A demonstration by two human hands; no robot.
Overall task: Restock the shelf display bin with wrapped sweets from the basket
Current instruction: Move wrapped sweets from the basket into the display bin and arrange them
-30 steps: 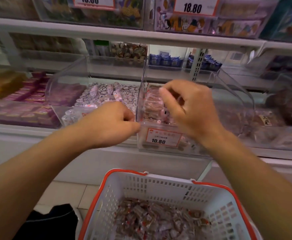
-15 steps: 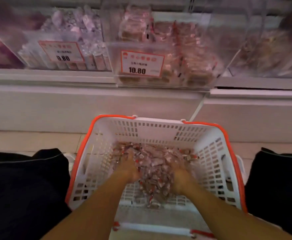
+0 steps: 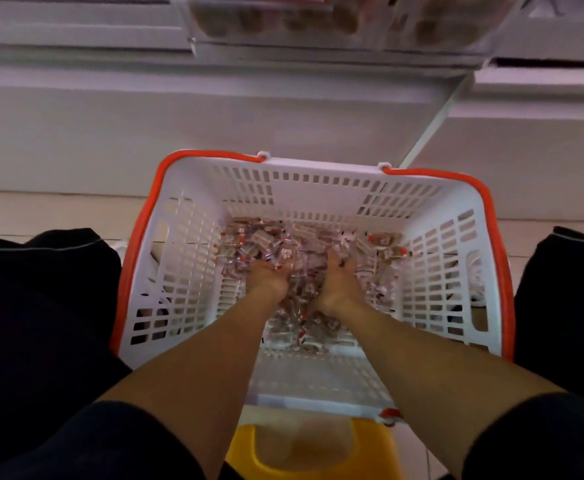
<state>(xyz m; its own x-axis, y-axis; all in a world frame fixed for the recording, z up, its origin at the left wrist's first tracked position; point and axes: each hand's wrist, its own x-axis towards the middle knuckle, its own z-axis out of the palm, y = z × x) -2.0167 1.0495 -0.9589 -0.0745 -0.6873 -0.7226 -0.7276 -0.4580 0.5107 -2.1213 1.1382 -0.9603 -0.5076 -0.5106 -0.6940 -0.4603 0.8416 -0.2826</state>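
Wrapped sweets (image 3: 304, 265): heaped loose on the floor of the white, orange-rimmed basket (image 3: 318, 181). Left hand (image 3: 269, 275) and right hand (image 3: 339, 278) are sunk in the heap side by side, palms turned up, fingers part-buried; whether anything is yet clasped cannot be told. A second ago both hands were up at the display bin (image 3: 335, 19); a fresh scoop is judged begun. Bin is seen only at its lower edge, overhead.
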